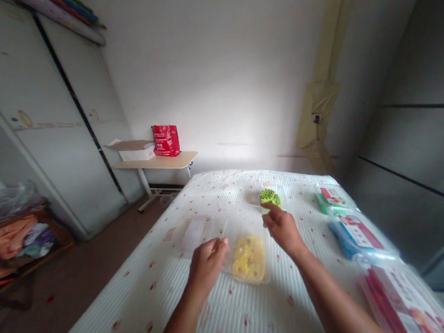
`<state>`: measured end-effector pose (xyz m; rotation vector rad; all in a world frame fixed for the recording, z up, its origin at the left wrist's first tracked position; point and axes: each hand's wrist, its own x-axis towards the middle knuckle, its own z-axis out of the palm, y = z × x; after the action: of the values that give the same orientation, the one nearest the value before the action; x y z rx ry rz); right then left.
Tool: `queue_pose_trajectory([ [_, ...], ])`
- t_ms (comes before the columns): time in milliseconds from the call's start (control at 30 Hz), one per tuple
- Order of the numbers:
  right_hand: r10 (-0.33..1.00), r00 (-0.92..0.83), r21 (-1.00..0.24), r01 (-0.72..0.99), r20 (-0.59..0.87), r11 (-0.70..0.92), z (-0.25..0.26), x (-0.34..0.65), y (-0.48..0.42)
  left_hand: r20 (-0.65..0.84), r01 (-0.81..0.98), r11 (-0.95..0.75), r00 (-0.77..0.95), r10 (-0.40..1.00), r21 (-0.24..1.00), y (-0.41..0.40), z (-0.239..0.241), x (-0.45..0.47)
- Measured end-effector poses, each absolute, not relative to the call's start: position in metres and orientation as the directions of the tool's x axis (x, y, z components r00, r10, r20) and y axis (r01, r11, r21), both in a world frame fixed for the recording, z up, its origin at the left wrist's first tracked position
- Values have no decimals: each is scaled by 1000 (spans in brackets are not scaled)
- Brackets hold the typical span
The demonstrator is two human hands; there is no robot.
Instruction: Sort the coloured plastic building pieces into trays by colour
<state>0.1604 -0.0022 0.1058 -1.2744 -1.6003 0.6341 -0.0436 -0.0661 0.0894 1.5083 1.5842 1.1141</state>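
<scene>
Left hand (209, 261), right hand (285, 230), one yellow-filled tub (255, 281), three packs (361, 232).

A home bedroom: red-flecked bed cover (262, 311), tall sliding-door wardrobe (53, 159), bundled clothes (9, 249).

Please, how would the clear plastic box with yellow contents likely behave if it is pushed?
The clear plastic box with rounded corners probably keeps its shape, as its outline looks regular. It seems unlikely to roll or tip, because it lies low and flat on the white ribbed cover with red spots. That cover's ribs might slow its sliding.
</scene>
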Motion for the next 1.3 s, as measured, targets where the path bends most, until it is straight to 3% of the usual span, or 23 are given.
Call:
queue_pose_trajectory([
  [100, 943, -36, -730, 624, 331, 280, 94, 165, 3, 139, 739, -5, -120, 983, 673, -63, 83, -41],
  [233, 961, -62, -593, 775, 270, 217, 88, 167, 5, 158, 845, 29, -134, 978, 534, -64, 78, -39],
  [400, 970, -43, -438, 887, 240, 148, 86, 164, 3, 114, 859, 48, -123, 986, 510, -57, 77, -40],
  [500, 971, -44, -451, 880, 235, 149, 83, 165, 3, 84, 746, 47, -138, 987, 665, -38, 76, -43],
  [600, 970, 11, -554, 822, 243, 130, 77, 170, 7, 15, 467, 65, -165, 986, 882, -10, 71, -42],
  [667, 968, 67, -666, 737, 241, 115, 71, 173, 11, -21, 370, 85, -174, 985, 925, 8, 66, -38],
  [833, 989, 143, -981, 196, 26, -3, 54, 171, 19, -33, 261, 77, -170, 985, 962, 34, 53, -20],
  [900, 989, 135, -998, 19, -57, -60, 49, 166, 20, -14, 211, 49, -165, 986, 976, 36, 48, -15],
  [967, 988, 135, -996, -50, -80, -74, 45, 162, 21, 8, 165, 20, -164, 986, 986, 38, 43, -13],
  [1300, 984, 177, -995, -97, -39, -22, 34, 156, 24, 18, 71, -7, -155, 988, 997, 41, 32, -14],
])
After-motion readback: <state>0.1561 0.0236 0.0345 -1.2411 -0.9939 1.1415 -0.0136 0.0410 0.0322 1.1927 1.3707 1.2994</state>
